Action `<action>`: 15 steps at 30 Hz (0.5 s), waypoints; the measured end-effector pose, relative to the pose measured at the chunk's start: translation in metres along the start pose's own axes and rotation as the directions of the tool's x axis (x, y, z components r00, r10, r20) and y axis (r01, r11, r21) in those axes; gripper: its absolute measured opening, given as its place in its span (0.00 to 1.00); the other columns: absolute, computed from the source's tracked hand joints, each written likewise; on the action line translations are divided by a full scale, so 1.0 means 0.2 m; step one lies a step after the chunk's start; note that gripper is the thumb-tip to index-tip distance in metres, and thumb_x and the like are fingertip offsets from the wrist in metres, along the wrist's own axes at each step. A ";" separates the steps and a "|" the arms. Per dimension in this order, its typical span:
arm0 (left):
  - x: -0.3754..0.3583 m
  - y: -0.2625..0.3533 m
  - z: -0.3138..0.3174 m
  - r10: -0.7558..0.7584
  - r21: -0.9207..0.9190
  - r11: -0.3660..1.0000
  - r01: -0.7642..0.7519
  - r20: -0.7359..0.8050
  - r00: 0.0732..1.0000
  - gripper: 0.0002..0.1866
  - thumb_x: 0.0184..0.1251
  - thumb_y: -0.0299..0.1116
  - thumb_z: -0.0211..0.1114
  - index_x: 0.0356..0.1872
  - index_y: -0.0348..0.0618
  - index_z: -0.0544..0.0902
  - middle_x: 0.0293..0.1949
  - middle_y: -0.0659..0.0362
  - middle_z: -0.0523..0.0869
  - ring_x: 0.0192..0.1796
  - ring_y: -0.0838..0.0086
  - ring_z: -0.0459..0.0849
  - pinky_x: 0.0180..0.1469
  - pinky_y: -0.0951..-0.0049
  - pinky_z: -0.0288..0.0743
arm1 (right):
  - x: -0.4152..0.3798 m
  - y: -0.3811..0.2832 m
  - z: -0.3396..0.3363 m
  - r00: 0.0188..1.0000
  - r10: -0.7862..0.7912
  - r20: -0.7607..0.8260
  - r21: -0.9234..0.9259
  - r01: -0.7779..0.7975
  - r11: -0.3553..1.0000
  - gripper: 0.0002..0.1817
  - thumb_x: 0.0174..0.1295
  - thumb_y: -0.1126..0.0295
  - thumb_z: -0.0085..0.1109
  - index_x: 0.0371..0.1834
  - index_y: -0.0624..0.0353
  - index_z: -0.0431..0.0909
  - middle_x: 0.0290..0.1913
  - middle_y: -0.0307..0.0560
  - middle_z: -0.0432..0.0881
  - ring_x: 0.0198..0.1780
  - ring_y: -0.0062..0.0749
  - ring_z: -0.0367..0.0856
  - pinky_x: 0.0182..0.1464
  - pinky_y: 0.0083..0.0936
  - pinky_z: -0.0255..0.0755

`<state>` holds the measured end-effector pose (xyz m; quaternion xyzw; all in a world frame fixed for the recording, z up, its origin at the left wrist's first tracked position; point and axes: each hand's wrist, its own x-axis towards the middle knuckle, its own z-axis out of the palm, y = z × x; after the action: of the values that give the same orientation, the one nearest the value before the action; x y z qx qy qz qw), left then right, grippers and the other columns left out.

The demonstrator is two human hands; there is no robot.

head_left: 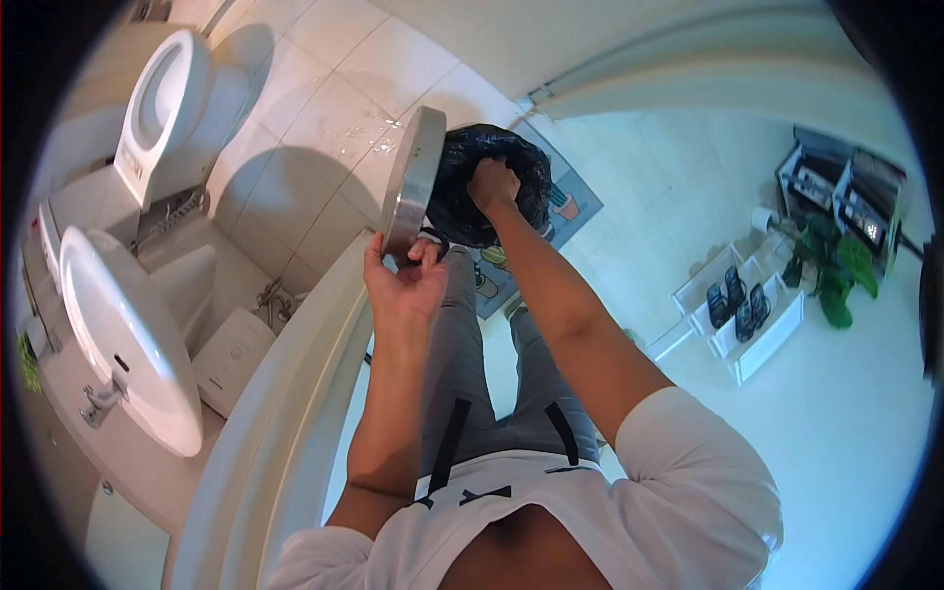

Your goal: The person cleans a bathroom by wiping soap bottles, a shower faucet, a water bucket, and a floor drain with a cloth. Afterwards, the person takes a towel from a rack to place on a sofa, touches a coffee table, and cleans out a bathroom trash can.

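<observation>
My left hand (405,280) grips the lower edge of a round, silver metal bin lid (413,177), which is tilted up on its side. A dark band sits by the fingers of that hand. Just right of the lid, a black bin bag (531,172) lines an open-topped bin whose body is mostly hidden. Inside the mouth of the bag is my right hand (494,184), its fingers curled closed. Whatever those fingers may hold is hidden.
A patterned mat (580,202) lies under the bin at a doorway. Left of the door frame (275,423) are a toilet (162,98), a washbasin (128,334) and wet floor tiles (364,138). To the right stand a white shoe rack (742,305) with dark slippers and a green plant (836,265).
</observation>
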<state>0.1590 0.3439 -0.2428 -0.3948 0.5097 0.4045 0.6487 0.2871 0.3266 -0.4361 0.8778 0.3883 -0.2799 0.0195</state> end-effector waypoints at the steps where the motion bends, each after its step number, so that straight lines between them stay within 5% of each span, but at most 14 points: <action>1: -0.04 -0.08 -0.04 0.012 0.045 0.999 -0.013 0.016 1.000 0.12 0.59 0.37 0.57 0.21 0.42 0.69 0.19 0.59 0.61 0.23 0.73 0.61 0.24 0.75 0.53 | -0.01 0.09 0.02 1.000 0.026 -0.011 0.015 -0.026 1.000 0.13 0.53 0.71 0.50 0.41 0.60 0.78 0.42 0.55 0.80 0.44 0.43 0.80 0.45 0.33 0.74; 6: -0.21 -0.48 -0.24 -0.076 0.208 0.976 0.065 0.046 0.996 0.10 0.57 0.32 0.59 0.24 0.39 0.70 0.21 0.58 0.61 0.26 0.71 0.62 0.27 0.73 0.56 | -0.19 0.59 0.12 0.999 0.033 0.017 -0.106 -0.031 0.994 0.11 0.58 0.67 0.47 0.39 0.56 0.77 0.41 0.50 0.80 0.45 0.44 0.80 0.44 0.35 0.74; 15: -0.22 -1.00 -0.67 -0.168 0.527 0.835 0.158 -0.029 0.985 0.13 0.59 0.36 0.58 0.31 0.38 0.67 0.23 0.55 0.64 0.26 0.69 0.62 0.27 0.71 0.57 | -0.50 1.29 0.36 0.969 0.238 -0.068 0.158 -0.225 0.961 0.11 0.60 0.65 0.43 0.32 0.53 0.78 0.36 0.45 0.80 0.39 0.38 0.80 0.40 0.38 0.69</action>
<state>0.2915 0.1424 -0.2015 -0.2397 0.5595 0.1961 0.7688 0.3773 0.0620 -0.4942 0.9274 0.2613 -0.2659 -0.0306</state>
